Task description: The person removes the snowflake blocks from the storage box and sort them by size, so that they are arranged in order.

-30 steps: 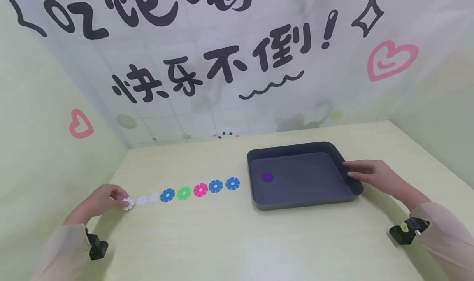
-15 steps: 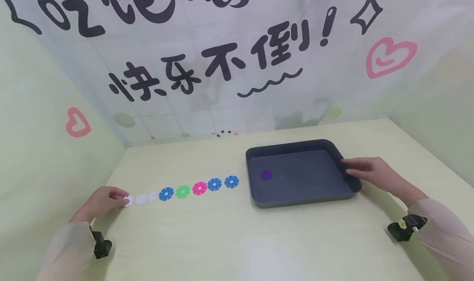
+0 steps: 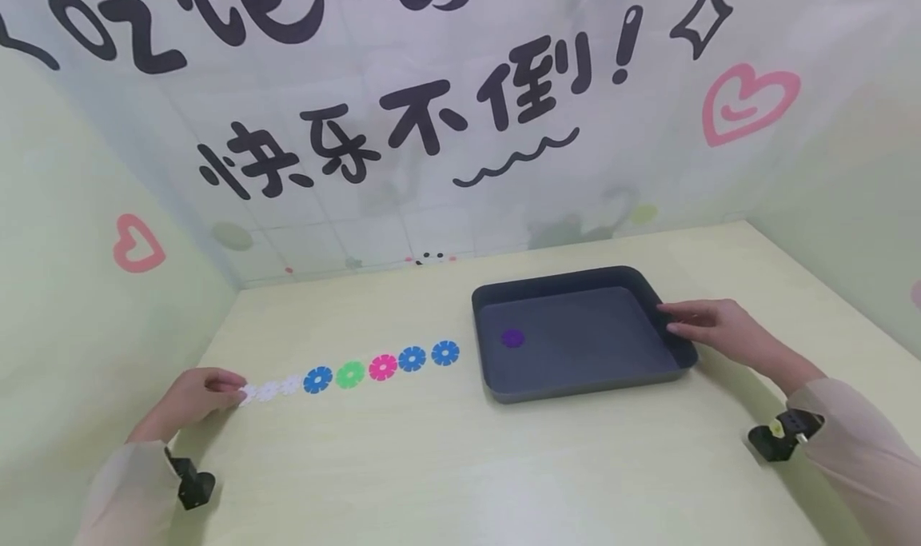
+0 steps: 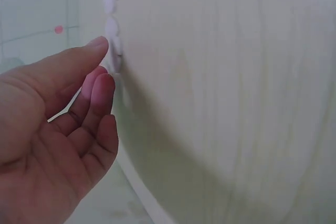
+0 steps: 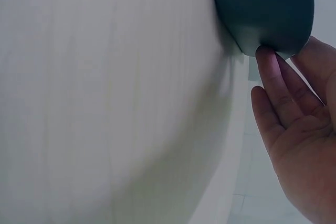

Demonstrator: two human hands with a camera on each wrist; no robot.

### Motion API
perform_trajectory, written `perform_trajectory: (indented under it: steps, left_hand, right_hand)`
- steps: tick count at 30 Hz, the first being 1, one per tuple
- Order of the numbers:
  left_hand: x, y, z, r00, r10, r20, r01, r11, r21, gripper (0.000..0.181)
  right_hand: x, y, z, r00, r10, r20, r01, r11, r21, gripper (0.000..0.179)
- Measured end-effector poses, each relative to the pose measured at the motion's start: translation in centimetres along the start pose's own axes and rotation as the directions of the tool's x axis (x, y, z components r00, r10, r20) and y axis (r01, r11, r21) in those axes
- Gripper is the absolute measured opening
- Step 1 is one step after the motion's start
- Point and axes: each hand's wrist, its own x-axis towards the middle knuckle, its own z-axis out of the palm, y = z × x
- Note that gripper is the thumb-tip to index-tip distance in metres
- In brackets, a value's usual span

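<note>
My left hand (image 3: pixel 190 402) pinches the edge of a white snowflake building disc (image 3: pixel 248 393) at the left end of a row; the thumb and fingertips meet its rim in the left wrist view. Two more white discs (image 3: pixel 278 387) lie beside it. Rightward follow a blue disc (image 3: pixel 308 380), a green disc (image 3: pixel 341 376), a pink disc (image 3: pixel 374 368) and two further blue discs (image 3: pixel 403 360). At the tray's right side, my right hand (image 3: pixel 734 334) grips the rim of the dark grey tray (image 3: pixel 576 392); in the right wrist view its fingers press the outer wall.
A purple disc (image 3: pixel 513 338) lies inside the tray, near its left wall. The pale wooden table (image 3: pixel 403 458) bears everything. A printed cloth backdrop (image 3: pixel 360 218) rises behind the table, with side walls left and right.
The white disc at my left fingertips, earlier tilted at the row's end, now lies closer in line with the other white ones. My right hand stays on the tray; the head view shifts slightly.
</note>
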Motion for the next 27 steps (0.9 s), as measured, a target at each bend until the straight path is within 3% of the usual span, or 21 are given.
perform_trajectory:
  steps: [6, 12, 27]
  left_hand:
    - [0.0, 1.9, -0.5, 0.996, 0.08, -0.039, -0.078, 0.996, 0.044, 0.036]
    - [0.6, 5.8, -0.5, 0.988, 0.149, -0.034, -0.148, 0.988, 0.037, 0.034]
    - [2.1, 15.3, 2.1, 0.956, 0.293, -0.008, -0.293, 0.956, -0.006, 0.019]
  right_hand:
    - [0.1, -0.4, -0.2, 1.0, 0.015, 0.007, -0.015, 1.0, -0.002, 0.041]
    - [0.0, -0.3, -0.1, 1.0, 0.021, 0.001, -0.021, 1.0, 0.0, 0.041]
    - [0.0, -0.3, 0.0, 1.0, 0.02, 0.011, -0.02, 1.0, 0.005, 0.042]
